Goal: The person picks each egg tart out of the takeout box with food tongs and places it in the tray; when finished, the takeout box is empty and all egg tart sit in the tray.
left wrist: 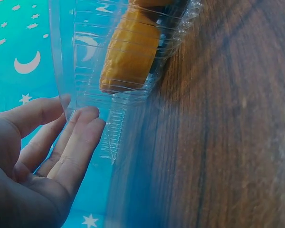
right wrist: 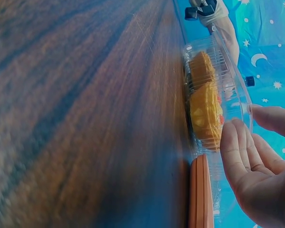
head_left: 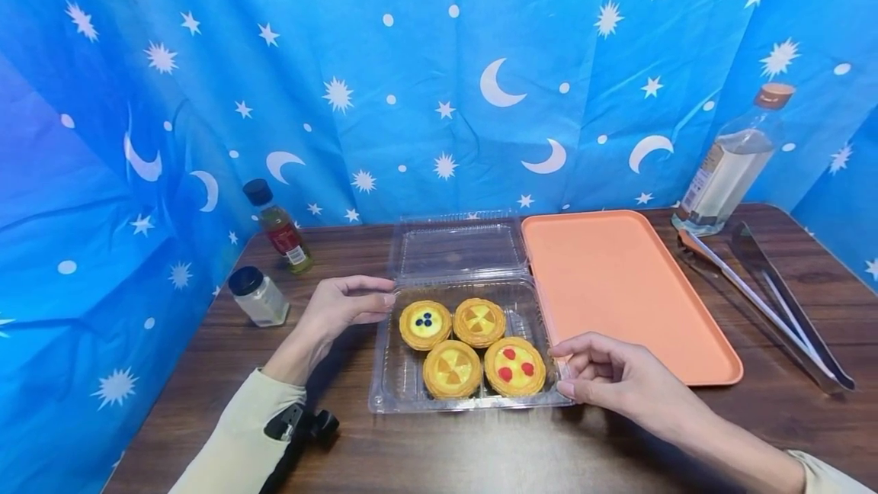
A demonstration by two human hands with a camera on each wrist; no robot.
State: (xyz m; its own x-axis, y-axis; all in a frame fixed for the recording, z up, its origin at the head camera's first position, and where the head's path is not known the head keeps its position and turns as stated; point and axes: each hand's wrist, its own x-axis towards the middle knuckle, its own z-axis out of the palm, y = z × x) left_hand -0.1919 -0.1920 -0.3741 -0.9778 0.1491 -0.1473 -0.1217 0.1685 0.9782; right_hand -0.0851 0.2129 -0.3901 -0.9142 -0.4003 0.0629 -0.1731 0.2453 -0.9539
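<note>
A clear plastic clamshell container (head_left: pixel 405 395) lies on the table with its lid (head_left: pixel 453 246) folded back. Inside it sit several egg tarts: a tart with blue berries (head_left: pixel 425 324), two with orange wedges, and a tart with red pieces (head_left: pixel 515 367). My left hand (head_left: pixel 343 307) pinches the container's left rim between thumb and fingers, also seen up close in the left wrist view. At the right front corner, my right hand (head_left: pixel 613 372) grips the rim, thumb on one side and fingers on the other. The tarts' sides show through the wall in both wrist views.
Right of the container lies an orange tray (head_left: pixel 617 288), close against it. Metal tongs (head_left: pixel 775 311) rest farther right, near a tall clear bottle (head_left: pixel 730 166). On the left stand a small oil bottle (head_left: pixel 280 231) and a black-capped jar (head_left: pixel 259 297). A starry blue cloth hangs behind.
</note>
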